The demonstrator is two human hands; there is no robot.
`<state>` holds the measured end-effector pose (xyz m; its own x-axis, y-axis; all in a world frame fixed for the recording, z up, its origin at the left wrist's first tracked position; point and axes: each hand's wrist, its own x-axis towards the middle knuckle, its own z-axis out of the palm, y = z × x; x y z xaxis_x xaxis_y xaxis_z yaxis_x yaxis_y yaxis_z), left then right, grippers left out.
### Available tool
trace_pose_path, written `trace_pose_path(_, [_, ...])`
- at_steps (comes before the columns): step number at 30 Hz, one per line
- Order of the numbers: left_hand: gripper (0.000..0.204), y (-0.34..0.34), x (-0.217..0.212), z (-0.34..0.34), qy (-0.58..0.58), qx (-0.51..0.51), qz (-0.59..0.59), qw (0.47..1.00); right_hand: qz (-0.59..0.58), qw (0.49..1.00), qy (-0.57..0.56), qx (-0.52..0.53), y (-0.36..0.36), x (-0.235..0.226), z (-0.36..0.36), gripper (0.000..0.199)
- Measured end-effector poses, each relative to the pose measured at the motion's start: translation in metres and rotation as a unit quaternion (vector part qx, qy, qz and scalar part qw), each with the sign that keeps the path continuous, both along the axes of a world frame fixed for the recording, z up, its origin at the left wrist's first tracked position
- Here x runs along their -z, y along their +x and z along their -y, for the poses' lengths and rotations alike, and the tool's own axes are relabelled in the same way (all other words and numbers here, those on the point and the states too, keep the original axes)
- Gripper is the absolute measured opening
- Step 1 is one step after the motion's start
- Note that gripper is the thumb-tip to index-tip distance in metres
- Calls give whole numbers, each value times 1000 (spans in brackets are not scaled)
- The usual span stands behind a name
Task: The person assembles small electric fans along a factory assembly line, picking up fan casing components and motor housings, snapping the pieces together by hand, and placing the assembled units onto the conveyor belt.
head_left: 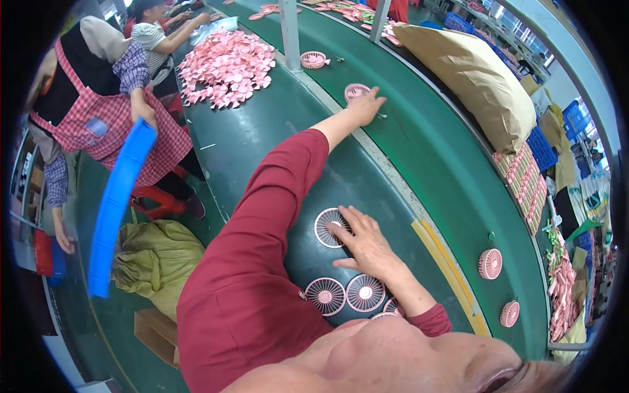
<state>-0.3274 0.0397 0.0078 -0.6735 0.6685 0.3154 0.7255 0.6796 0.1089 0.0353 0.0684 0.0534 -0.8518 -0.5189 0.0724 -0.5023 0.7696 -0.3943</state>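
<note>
Near the top centre of the frame, the left hand [364,105] stretches far out on a red-sleeved arm and lies with loosely spread fingers on a round pink plastic fan grille [356,91] at the edge of the green conveyor belt [445,164]; the hand covers part of the grille, so whether the fingers actually pinch it I cannot tell. Lower down, at centre, the right hand [364,243] rests flat, fingers released and splayed, its fingertips touching a pink spoked fan disc [329,226] on the dark green table [262,144]. Two more spoked discs [345,294] lie side by side just below that hand (a third peeks out beside the wrist). In the upper left a heap of pink fan parts [227,67] covers the table, and a co-worker in a red checked apron [108,124] stands beside a blue plastic strip [116,203]. Small pink fans [490,263] sit on the belt at lower right.
</note>
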Motion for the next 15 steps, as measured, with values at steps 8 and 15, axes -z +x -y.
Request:
trace_pose_path(8, [26, 20, -7, -25, -46, -15, 4, 999, -44, 997, -10, 63, 13, 16, -13, 51])
trace_pose_path(15, [19, 37, -23, -18, 1, 66, -88, 994, -31, 935, -221, 274, 47, 17, -55, 21])
